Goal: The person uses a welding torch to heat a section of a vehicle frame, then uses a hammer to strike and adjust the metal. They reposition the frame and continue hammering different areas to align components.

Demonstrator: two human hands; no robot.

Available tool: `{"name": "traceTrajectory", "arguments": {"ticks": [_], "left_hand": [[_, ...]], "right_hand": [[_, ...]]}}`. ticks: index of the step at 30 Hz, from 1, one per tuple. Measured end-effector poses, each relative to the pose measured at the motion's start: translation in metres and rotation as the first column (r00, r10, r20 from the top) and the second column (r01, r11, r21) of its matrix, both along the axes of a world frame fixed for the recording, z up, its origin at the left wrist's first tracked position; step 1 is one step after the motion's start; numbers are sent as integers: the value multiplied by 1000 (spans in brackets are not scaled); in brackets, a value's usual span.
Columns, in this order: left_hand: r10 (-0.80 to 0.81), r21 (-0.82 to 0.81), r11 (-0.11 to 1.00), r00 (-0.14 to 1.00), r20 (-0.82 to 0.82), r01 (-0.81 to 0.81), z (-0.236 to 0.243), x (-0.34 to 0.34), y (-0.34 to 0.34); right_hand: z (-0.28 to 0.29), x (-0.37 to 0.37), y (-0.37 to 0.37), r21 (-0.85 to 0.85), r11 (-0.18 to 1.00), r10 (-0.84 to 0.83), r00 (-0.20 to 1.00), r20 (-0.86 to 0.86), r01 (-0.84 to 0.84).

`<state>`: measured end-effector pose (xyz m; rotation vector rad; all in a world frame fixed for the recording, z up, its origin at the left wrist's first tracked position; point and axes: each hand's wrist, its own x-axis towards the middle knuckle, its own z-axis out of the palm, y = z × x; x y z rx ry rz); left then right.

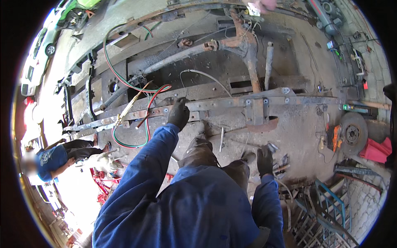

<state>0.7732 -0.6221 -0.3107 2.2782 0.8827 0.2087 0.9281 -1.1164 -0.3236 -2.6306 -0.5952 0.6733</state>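
My left hand (179,114), in a dark glove, reaches forward to the long rusty vehicle frame rail (206,104). Its fingers are curled over the rail's upper edge. Beside it a red and green twin hose (152,101) loops over the rail, with a brass cutting torch (128,108) lying across the metal. My right hand (265,161), also gloved, hangs low at my right side with fingers bent. A small metallic piece (273,146) shows just past its fingertips. Whether the hand holds that piece is unclear.
A rusty axle (244,43) lies across the frame. Past my right hand are a wheel (352,132), red cloth (377,149) and blue metal framing (331,198). A metal bar (222,139) lies by my feet. Another person (58,159) is at left; a pinkish blurred shape (266,5) appears at the far edge.
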Motion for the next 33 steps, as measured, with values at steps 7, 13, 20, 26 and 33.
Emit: {"name": "traceTrajectory", "arguments": {"ticks": [7, 13, 20, 26, 33], "left_hand": [[176, 85, 980, 983, 55, -180, -76, 28, 48], [246, 167, 951, 963, 111, -262, -120, 35, 45], [230, 275, 926, 965, 128, -258, -112, 43, 38], [272, 212, 935, 959, 81, -283, -109, 45, 36], [235, 317, 913, 966, 110, -259, -113, 44, 37]], "right_hand": [[-21, 71, 88, -120, 981, 191, 860, 473, -152], [-68, 135, 148, 344, 712, -668, 741, 65, 612], [-97, 132, 159, 501, 532, -685, 694, -219, 683], [-97, 130, 153, 480, 552, -672, 705, -228, 682], [-101, 129, 149, 504, 633, -628, 770, -110, 588]]}}
